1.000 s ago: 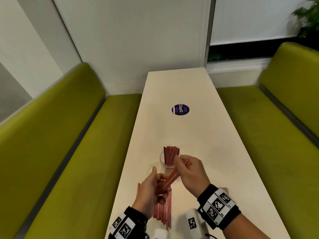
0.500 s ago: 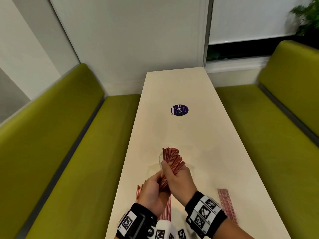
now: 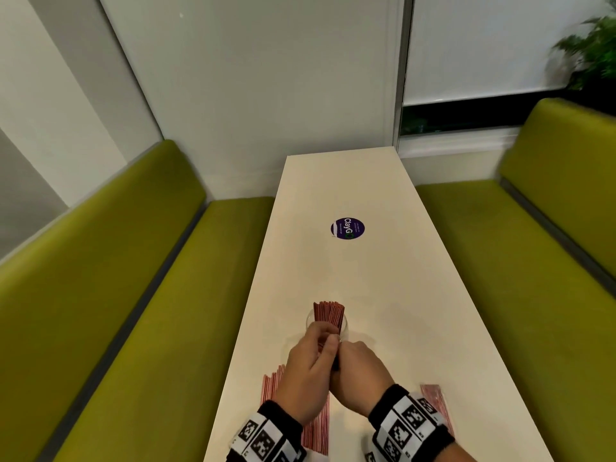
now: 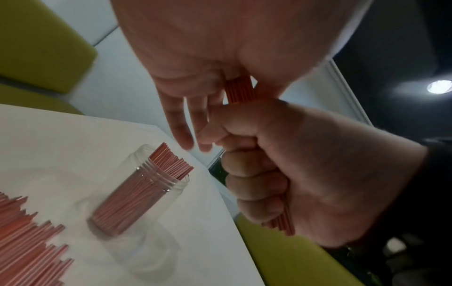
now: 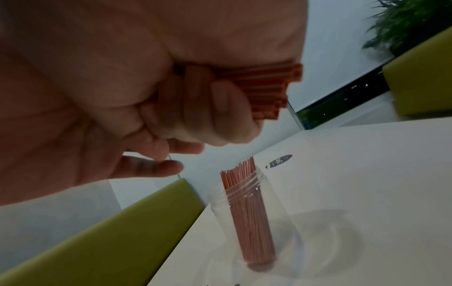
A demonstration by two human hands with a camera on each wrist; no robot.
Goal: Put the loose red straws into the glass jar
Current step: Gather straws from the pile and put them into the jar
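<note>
Nearest, loose thin red straws (image 3: 319, 425) lie on the white table (image 3: 383, 295). Above them the left hand (image 3: 308, 375) and right hand (image 3: 361, 375) both clutch one red straw bundle (image 4: 240, 91). At 12 o'clock stands the clear glass jar (image 3: 345, 325), part-filled with straws.

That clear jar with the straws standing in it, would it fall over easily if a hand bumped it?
Probably, yes. The glass jar is tall and narrow, so it looks apt to tip. The red straws inside lean to one side and stick out above the rim, which may make it a little top-heavy. It stands on a smooth white table, so a low nudge might slide it instead.
</note>
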